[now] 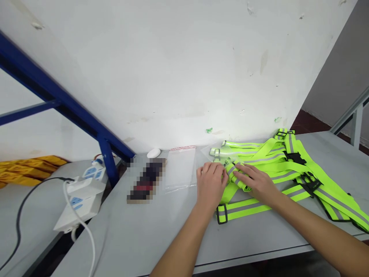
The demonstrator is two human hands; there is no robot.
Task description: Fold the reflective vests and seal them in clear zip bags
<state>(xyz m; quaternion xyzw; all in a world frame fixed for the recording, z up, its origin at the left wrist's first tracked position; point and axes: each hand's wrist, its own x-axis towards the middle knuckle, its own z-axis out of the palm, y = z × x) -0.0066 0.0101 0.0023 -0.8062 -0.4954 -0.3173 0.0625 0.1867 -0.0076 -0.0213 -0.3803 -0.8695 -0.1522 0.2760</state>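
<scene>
My left hand (211,181) is closed at the left end of a rolled-up bundle of neon yellow-green strap (236,176) with a grey stripe. On the right side of that bundle lies my right hand (258,182), its fingers bent over the roll. More straps of the same kind (276,156) spread out behind and to the right, with black buckles (309,184) among them. A strap with a black slider (221,214) lies in front of my hands. Left of my left hand is a flat clear plastic bag (181,167) with a red line along its top edge.
A blurred-out flat object (147,181) and a white oval item (153,153) lie left on the grey table (129,238). Farther left are white power strips (82,202) with cables, a blue metal frame (72,111) and yellow-orange material (31,169). A white wall (184,77) stands behind.
</scene>
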